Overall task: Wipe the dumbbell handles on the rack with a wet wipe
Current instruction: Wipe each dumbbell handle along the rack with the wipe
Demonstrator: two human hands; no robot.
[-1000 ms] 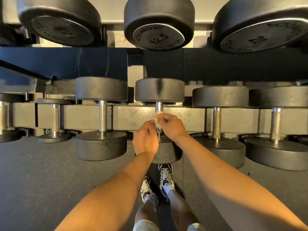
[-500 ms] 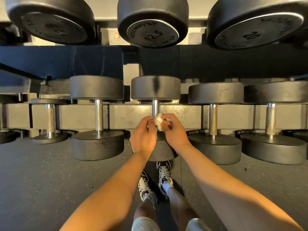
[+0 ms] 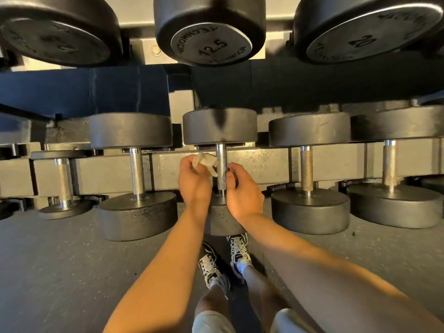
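A speckled grey floor (image 3: 60, 272) lies all around black-and-white laced sneakers (image 3: 237, 251); pale shorts (image 3: 209, 322) show below the sneakers.

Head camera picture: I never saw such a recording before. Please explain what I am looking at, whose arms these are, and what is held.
There is no machine here. A person wears the camera on the head, so it looks down along their own arms to their shoes and the floor. In front stands a rack with dumbbells lying in rows. The left hand pinches a crumpled wet wipe just left of the middle dumbbell's metal handle. The right hand is curled against that handle from the right; whether it truly grips it, I cannot tell.
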